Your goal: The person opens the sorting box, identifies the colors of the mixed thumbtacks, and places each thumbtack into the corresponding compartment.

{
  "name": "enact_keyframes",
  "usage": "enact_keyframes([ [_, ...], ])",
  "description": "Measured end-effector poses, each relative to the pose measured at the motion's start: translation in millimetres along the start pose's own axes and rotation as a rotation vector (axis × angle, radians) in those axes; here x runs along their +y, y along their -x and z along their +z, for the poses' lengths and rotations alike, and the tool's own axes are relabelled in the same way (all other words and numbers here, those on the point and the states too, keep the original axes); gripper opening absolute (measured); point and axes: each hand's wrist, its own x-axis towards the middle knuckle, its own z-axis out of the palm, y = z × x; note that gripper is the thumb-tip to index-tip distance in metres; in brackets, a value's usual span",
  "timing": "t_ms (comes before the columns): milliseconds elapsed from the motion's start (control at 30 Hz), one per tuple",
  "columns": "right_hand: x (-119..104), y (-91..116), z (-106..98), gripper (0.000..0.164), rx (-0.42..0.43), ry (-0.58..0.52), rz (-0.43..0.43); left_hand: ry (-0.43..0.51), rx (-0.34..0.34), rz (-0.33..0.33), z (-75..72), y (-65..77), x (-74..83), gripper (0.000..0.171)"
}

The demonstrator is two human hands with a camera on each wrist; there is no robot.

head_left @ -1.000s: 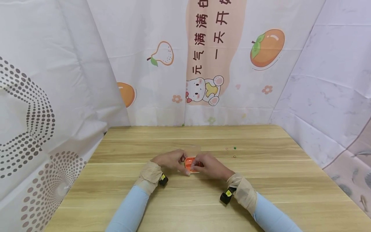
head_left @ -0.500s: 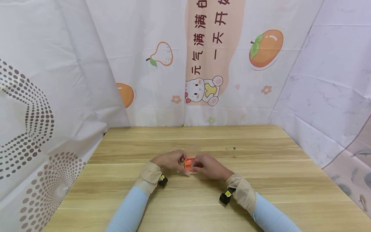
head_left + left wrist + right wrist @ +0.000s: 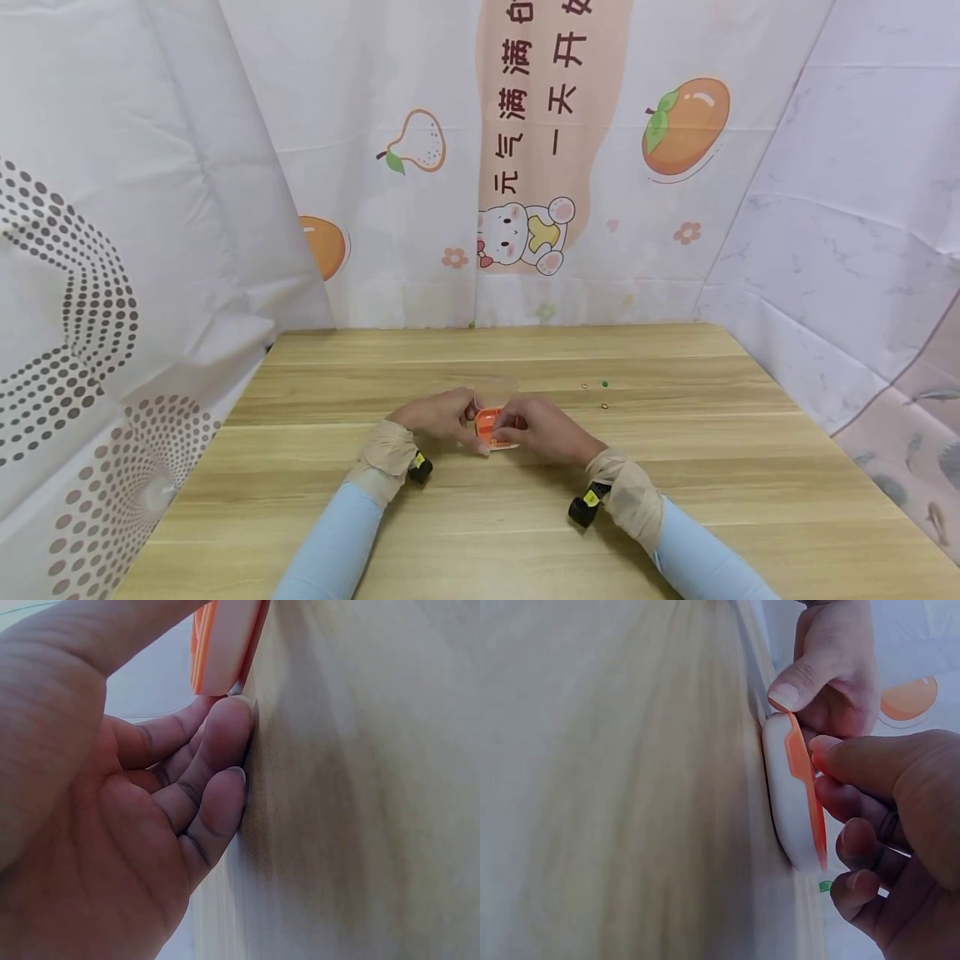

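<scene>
A small white case (image 3: 786,802) with an orange inside (image 3: 487,420) lies on the table, its clear lid (image 3: 495,388) folded back behind it. My left hand (image 3: 442,417) holds the case at its left side, with the thumb at the near corner and the fingers toward the back. In the left wrist view the fingers (image 3: 225,735) of that hand are bent beside the case's end. Over the case's right part is my right hand (image 3: 542,427), its thumb and forefinger close together at the orange inside. Whether something tiny sits between those fingertips is hidden.
To the right of the case lie a tiny green bead (image 3: 605,384), a small reddish ring (image 3: 585,386) and a dark small ring (image 3: 604,407). The wooden table (image 3: 480,525) ends at a printed curtain (image 3: 420,292) behind. A black camera is strapped to each wrist.
Both hands stay at the case in nearly the same pose. The head view has shifted very slightly. My right fingertips show only a slight move, and a bit more of the orange inside shows.
</scene>
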Motion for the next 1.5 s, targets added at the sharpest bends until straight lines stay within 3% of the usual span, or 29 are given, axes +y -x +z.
enact_keyframes([
  [167,2,1,-6,0.006,0.004,-0.054,0.04,-0.01,0.002,-0.004,0.2,1.3,1.0,0.065],
  [433,10,1,-18,0.006,0.062,-0.01,-0.006,-0.018,0.003,0.009,0.8,0.4,-0.4,0.065],
  [1133,26,5,-30,0.006,0.098,0.027,0.057,-0.001,0.012,0.006,3.3,-1.3,-4.7,0.063],
  [1500,39,5,-32,0.007,0.131,0.025,0.044,-0.059,0.018,-0.013,1.6,1.0,-0.8,0.064],
])
